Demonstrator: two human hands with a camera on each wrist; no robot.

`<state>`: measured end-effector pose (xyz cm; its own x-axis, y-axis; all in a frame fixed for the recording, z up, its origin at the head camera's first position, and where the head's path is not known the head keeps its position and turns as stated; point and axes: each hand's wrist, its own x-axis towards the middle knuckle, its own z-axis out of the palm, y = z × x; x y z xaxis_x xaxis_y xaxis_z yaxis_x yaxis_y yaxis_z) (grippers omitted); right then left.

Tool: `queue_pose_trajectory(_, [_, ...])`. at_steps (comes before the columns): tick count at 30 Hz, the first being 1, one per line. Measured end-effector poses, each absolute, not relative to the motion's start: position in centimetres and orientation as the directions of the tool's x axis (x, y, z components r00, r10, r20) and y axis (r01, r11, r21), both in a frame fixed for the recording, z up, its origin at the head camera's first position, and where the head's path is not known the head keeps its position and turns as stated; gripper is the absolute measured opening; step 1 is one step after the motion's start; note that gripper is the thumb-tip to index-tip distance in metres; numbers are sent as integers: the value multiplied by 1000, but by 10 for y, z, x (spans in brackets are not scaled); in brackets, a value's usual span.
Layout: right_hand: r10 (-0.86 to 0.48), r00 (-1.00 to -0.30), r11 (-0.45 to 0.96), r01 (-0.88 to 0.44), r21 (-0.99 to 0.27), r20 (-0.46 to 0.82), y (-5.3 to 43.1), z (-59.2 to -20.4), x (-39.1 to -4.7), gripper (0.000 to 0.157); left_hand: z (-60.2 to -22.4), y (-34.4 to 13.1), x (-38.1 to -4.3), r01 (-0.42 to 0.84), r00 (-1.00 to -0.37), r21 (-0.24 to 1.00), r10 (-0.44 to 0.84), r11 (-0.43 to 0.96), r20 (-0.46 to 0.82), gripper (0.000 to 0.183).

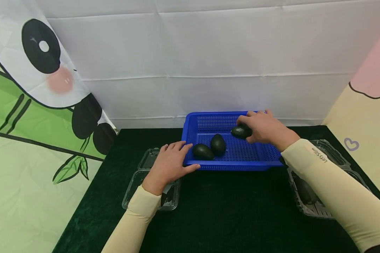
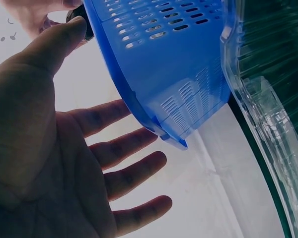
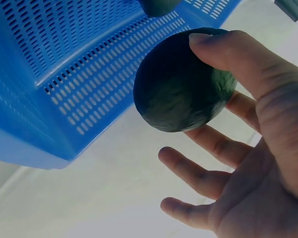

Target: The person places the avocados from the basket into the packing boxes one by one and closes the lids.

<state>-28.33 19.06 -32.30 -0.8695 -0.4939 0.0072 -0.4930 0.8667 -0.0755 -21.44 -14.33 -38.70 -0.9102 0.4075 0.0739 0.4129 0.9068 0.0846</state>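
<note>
My right hand [image 1: 264, 128] pinches a dark green avocado [image 1: 241, 131] over the right part of the blue plastic basket [image 1: 231, 166]. In the right wrist view, thumb and forefinger grip this avocado [image 3: 181, 84], while the outer fingers spread away from it. Two more avocados, one lying [image 1: 203, 152] and one beside it [image 1: 218, 144], rest in the basket's left part. At the basket's left end my left hand [image 1: 169, 163] has its fingers spread and holds nothing. In the left wrist view, its fingertips are close to the basket's rim [image 2: 134, 106]; contact is hard to tell.
Beneath my left forearm lies an open clear clamshell box [image 1: 174, 202], with something dark partly hidden inside. Another clear clamshell [image 1: 318, 211] at the right holds a dark avocado [image 1: 305, 189], partly covered by my right sleeve. A white cloth backdrop [image 1: 190, 95] rises behind the dark green tabletop [image 1: 228, 214].
</note>
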Motion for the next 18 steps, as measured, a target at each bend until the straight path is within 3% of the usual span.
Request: queue_pose_trajectory(18, [-484, -875, 873, -484, -56, 10, 209, -323, -277, 62, -387, -144, -213, 408, -913, 93, 402, 908, 73, 85])
